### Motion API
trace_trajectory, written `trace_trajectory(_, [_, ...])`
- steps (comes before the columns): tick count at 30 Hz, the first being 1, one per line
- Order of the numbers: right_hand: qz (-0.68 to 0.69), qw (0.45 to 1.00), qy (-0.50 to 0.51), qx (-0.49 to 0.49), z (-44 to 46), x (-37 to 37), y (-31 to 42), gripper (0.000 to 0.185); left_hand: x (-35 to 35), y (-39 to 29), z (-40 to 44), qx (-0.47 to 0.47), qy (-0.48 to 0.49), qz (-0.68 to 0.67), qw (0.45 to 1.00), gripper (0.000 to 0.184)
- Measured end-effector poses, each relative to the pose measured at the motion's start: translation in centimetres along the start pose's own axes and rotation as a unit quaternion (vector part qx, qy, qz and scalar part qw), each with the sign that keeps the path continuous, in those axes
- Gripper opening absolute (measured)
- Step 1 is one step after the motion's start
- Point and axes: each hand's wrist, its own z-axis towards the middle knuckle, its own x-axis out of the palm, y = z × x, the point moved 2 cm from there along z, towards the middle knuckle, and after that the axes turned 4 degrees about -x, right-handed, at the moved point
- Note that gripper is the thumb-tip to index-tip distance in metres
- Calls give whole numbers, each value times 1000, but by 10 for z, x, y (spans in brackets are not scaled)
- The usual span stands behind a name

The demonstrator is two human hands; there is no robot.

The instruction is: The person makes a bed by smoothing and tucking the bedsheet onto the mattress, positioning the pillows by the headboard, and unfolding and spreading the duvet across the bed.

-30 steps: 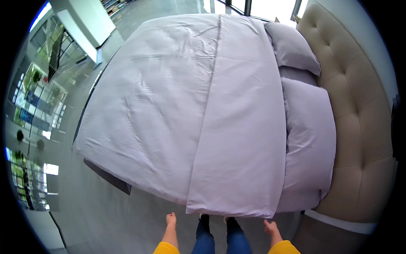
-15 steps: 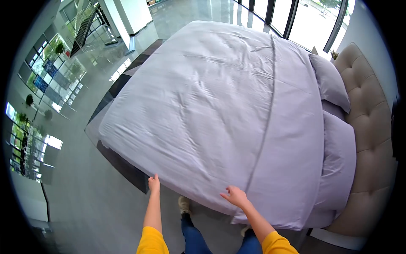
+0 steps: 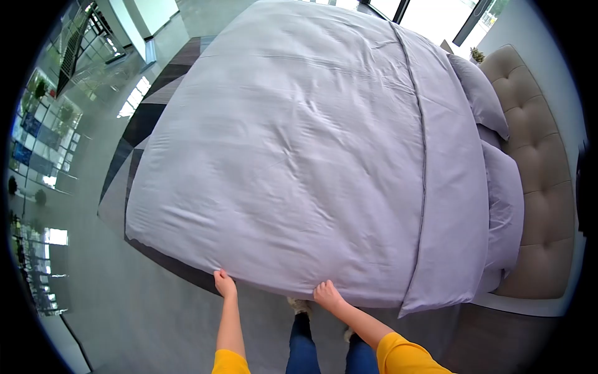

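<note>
A light purple-grey duvet (image 3: 280, 149) covers the bed, with small wrinkles across its middle. Its folded-back band (image 3: 455, 187) lies toward the pillows. My left hand (image 3: 224, 283) is closed at the duvet's near edge, over the rug's dark border, and pinches the fabric. Further right along the same edge, my right hand (image 3: 327, 294) has its fingers curled over the duvet, gripping it. The band's loose corner hangs to the right of my right hand.
Two pillows (image 3: 503, 206) lie against the tufted beige headboard (image 3: 539, 187). A patterned rug (image 3: 134, 137) extends from under the bed on the left. Grey glossy floor (image 3: 143, 299) surrounds it. My legs and shoes are at the bed's near side.
Both hands have come to the duvet's near edge, and my right hand has closed on it. The view has shifted toward the foot of the bed, showing more of the rug.
</note>
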Motion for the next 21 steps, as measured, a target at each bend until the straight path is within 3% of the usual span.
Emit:
trace_trajectory(6, [74,995,-18,-66,-13,3,6,7,-10,28,-16,38,-38,-11,998,18])
trace_trajectory(10, [102,993,-29,-46,-11,3,8,8,-4,27,-7,30,-2,-5,1000,18])
trace_trajectory(13, [94,995,15,-24,-14,-2,6,12,2,33,2,45,19,-13,999,18])
trace_trajectory(15, [252,966,-48,26,-25,-32,0,22,-4,42,11,-100,-26,10,995,22])
trace_trajectory(16, [257,954,-128,85,-28,-42,-14,30,-9,45,26,-70,-69,23,995,25])
trace_trajectory(17, [259,933,-205,144,-30,-52,-36,38,-30,4,22,-12,-80,51,995,29])
trace_trajectory(18, [259,898,-283,216,-30,-60,-61,45,-33,-19,26,106,-152,19,983,35])
trace_trajectory(19, [256,852,-355,286,-31,-67,-83,53,-43,-59,24,190,-140,25,971,39])
trace_trajectory(20, [239,848,-344,326,-33,-67,-101,56,-49,-92,18,272,-126,31,954,43])
trace_trajectory(21, [221,842,-330,365,-36,-63,-109,60,-42,-100,17,273,-122,34,954,43])
